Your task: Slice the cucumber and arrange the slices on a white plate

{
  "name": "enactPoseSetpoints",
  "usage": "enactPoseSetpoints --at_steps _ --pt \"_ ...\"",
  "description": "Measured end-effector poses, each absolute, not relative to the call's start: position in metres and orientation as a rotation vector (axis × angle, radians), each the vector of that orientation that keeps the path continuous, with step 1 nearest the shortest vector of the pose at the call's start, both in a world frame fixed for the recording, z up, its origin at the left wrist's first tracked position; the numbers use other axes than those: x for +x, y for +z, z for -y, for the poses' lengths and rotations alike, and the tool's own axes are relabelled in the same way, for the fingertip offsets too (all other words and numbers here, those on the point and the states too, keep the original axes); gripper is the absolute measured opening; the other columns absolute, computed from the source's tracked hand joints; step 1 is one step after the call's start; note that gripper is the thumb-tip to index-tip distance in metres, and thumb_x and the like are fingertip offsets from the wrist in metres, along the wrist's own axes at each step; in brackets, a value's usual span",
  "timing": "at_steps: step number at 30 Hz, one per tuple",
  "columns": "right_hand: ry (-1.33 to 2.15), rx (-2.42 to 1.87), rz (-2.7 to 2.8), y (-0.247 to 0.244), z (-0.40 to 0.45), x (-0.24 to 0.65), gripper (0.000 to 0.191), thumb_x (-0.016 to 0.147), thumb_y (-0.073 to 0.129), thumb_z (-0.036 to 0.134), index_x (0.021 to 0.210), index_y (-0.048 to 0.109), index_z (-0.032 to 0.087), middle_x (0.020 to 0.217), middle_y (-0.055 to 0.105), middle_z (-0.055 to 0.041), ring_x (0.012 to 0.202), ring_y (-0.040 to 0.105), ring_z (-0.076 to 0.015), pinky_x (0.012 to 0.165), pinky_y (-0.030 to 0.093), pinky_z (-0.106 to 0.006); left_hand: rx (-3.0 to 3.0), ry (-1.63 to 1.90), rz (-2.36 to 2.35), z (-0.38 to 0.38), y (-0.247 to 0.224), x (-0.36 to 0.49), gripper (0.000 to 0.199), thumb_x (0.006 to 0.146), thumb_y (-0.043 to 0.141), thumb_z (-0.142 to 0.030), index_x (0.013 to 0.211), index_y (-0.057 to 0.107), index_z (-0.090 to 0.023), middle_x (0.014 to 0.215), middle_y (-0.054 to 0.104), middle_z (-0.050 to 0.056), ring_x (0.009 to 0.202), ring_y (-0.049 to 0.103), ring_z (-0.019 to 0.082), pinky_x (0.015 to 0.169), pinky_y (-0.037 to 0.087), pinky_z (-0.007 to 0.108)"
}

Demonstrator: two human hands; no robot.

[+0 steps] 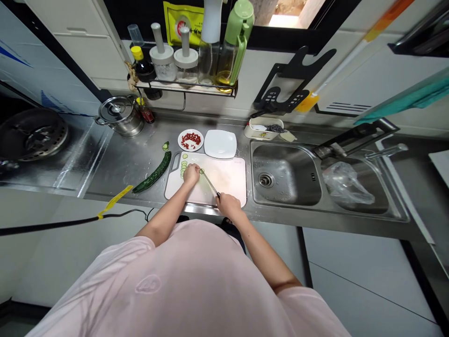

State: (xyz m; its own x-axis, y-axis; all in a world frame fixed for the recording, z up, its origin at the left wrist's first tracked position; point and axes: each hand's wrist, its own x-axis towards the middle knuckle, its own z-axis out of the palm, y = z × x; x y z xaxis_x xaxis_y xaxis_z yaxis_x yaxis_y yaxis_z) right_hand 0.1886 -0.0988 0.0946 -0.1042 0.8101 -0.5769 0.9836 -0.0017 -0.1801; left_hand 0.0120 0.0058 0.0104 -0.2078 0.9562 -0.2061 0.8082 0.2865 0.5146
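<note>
My right hand [228, 206] is closed round the dark handle of a knife [209, 183], whose blade points up and left over the white cutting board [224, 175]. At the blade's tip is a small green cucumber slice [201, 171]. My left hand [191, 174] is closed beside it, its fingertips at the slice; what lies under the fingers is hidden. Several cucumber slices [184, 167] are lined up on the board left of my left hand. A long whole cucumber [153, 173] lies on the steel counter, with cut cucumber ends [165, 146] above it.
Behind the board stand a plate of chopped red pieces [190, 140] and a white square plate [220, 143]. The sink [287, 175] is at the right, a steel pot [121, 115] and a stove pan [31, 133] at the left. A rack [189, 89] holds bottles and jars.
</note>
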Motion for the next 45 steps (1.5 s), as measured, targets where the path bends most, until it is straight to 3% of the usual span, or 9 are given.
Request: enactPoseSetpoints --at_steps 45 --pt "-0.766 1.741 -1.986 0.105 0.083 0.195 0.042 0.091 0.032 0.038 0.107 0.063 0.014 0.106 0.066 -0.0161 0.097 0.062 -0.0269 0.077 0.046 -0.035 1.577 0.342 -2.069 -0.007 0.014 0.012 0.018 0.083 0.047 -0.026 0.089 0.064 -0.025 0.105 0.064 0.003 0.091 0.057 0.017 0.078 0.042 0.027"
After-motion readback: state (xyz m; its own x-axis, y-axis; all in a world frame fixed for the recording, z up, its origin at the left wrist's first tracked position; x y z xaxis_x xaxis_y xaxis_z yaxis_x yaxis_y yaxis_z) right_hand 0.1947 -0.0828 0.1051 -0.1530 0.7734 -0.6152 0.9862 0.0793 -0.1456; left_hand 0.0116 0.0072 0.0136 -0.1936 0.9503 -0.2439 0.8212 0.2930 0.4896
